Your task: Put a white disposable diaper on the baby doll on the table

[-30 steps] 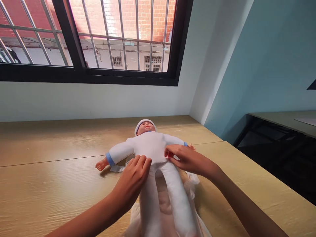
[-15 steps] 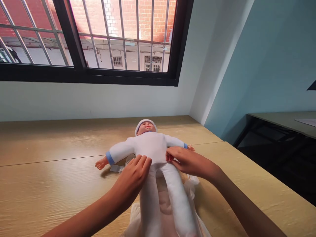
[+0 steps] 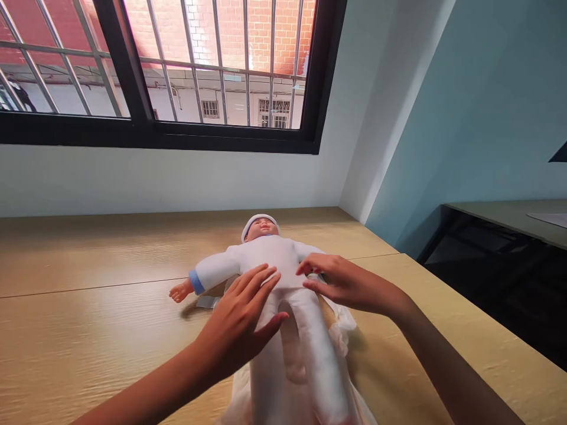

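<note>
A baby doll (image 3: 270, 262) in a white padded suit with blue cuffs and a white cap lies on its back on a light wooden table (image 3: 88, 336). My left hand (image 3: 239, 321) rests on the doll's belly and upper thigh, its fingers spread wide. My right hand (image 3: 348, 286) is at the doll's far side, thumb and fingers apart around the edge of its torso. That hand hides the doll's far arm. Under the doll's legs lies a crumpled white cloth (image 3: 343, 330), and one corner of it shows beneath the near arm.
A dark-framed barred window (image 3: 153, 133) runs along the wall behind the table. A second, darker desk (image 3: 509, 215) with a sheet of paper stands at the right. The table's right edge drops away to a dark floor area.
My left hand has lifted its fingers apart and shifted slightly up the doll. My right hand has slid left across the doll's far arm, covering it.
</note>
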A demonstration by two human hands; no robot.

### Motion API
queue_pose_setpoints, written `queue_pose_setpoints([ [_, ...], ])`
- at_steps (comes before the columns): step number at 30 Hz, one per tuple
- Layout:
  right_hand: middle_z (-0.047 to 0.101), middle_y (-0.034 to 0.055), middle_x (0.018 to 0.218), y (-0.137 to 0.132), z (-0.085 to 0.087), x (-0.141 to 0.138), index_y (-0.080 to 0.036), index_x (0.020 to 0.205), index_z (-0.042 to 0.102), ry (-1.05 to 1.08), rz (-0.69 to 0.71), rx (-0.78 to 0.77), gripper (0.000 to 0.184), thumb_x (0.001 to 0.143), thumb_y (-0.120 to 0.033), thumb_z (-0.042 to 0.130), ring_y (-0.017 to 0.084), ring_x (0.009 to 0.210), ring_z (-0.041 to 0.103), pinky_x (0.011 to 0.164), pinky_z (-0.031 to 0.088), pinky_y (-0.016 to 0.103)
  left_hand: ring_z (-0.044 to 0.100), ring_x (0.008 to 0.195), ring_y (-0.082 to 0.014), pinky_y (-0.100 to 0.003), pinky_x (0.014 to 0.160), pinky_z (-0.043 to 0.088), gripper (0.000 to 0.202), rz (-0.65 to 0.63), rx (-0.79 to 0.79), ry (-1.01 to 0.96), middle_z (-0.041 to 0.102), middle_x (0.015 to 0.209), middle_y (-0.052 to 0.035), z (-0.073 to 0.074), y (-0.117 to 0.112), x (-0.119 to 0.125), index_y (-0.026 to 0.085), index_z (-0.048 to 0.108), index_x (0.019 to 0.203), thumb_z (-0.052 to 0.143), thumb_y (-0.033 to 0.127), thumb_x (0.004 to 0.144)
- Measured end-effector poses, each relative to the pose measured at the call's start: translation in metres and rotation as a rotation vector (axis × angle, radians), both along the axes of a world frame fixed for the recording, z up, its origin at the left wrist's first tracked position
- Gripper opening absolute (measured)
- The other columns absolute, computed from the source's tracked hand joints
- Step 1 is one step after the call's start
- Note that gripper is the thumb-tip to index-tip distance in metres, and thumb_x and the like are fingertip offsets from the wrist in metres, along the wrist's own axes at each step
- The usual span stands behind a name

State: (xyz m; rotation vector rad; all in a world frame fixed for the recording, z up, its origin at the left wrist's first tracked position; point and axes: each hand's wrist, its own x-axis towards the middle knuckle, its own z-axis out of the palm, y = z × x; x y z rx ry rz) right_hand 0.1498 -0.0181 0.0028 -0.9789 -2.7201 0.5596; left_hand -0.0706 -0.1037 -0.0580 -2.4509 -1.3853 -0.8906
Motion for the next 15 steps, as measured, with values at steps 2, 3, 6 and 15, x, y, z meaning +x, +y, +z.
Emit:
queue_pose_setpoints([
  [2,0.052,0.0049,0.135,0.005,-0.009,-0.004,-0.027,0.130,0.051,0.016,-0.048,0.039,0.039,0.094,-0.041,0.042,0.028,0.125,0.046,0.099,0.040,0.041,0.035,0.136,-0.0326,-0.054,0.102,0.042,0.063,0.006,-0.054,0.058,0.042,0.143,-0.0216,-0.007,0.008,-0.008,0.009,0.032,0.140,0.050,0.044,0.090],
  [3,0.045,0.0052,0.143,0.007,-0.014,-0.007,-0.026,0.137,0.044,0.008,-0.042,0.042,0.044,0.096,-0.040,0.039,0.027,0.132,0.039,0.104,0.037,0.043,0.031,0.138,-0.0328,-0.055,0.103,0.040,0.068,-0.005,-0.091,0.079,0.037,0.146,-0.0220,-0.009,0.011,-0.011,0.009,0.028,0.143,0.049,0.047,0.090],
  [6,0.028,0.0076,0.152,0.012,-0.030,-0.011,-0.018,0.147,0.029,-0.048,0.081,0.003,0.051,0.099,-0.032,0.034,0.024,0.139,0.027,0.114,0.025,0.041,0.023,0.140,-0.0331,-0.057,0.105,0.037,0.071,-0.066,-0.168,0.135,0.031,0.149,-0.0201,-0.011,0.015,-0.016,0.012,0.022,0.146,0.046,0.050,0.091],
  [15,0.043,0.0107,0.143,0.001,-0.027,-0.004,-0.014,0.144,0.037,-0.115,0.141,0.006,0.050,0.093,-0.016,0.037,0.030,0.125,0.048,0.103,0.042,0.046,0.016,0.143,-0.0271,-0.063,0.112,0.020,0.054,-0.191,-0.346,0.241,0.025,0.153,-0.0010,0.008,0.006,-0.005,0.024,0.030,0.143,0.047,0.037,0.094],
])
